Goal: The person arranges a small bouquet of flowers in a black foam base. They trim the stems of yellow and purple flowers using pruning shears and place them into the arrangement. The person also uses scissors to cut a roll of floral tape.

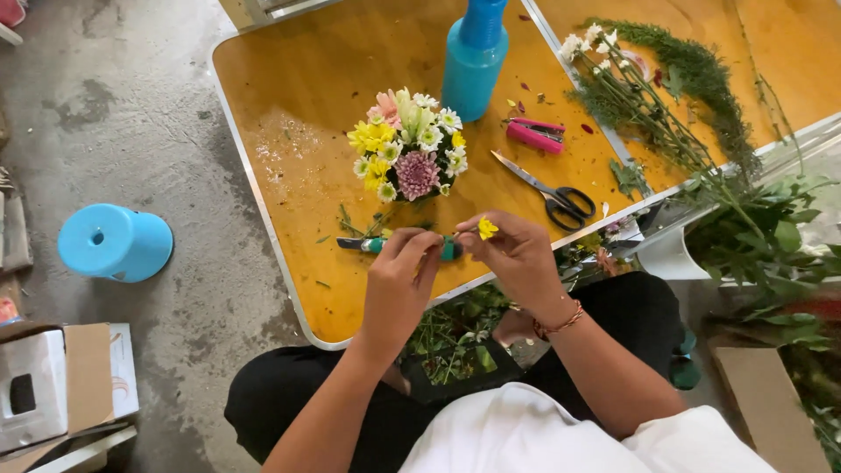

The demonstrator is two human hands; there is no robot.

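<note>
My right hand pinches a small yellow flower on a short stem above the near edge of the orange table. Close beside it, my left hand has its fingertips at the stem's lower end. Just under both hands lies a green-handled cutter on the table. Behind them stands a small round bouquet of yellow, white and pink flowers.
A blue spray bottle, a pink stapler and black-handled scissors lie beyond the bouquet. Loose white flowers and greenery cover the right table. A blue stool and cardboard boxes sit on the concrete floor at left.
</note>
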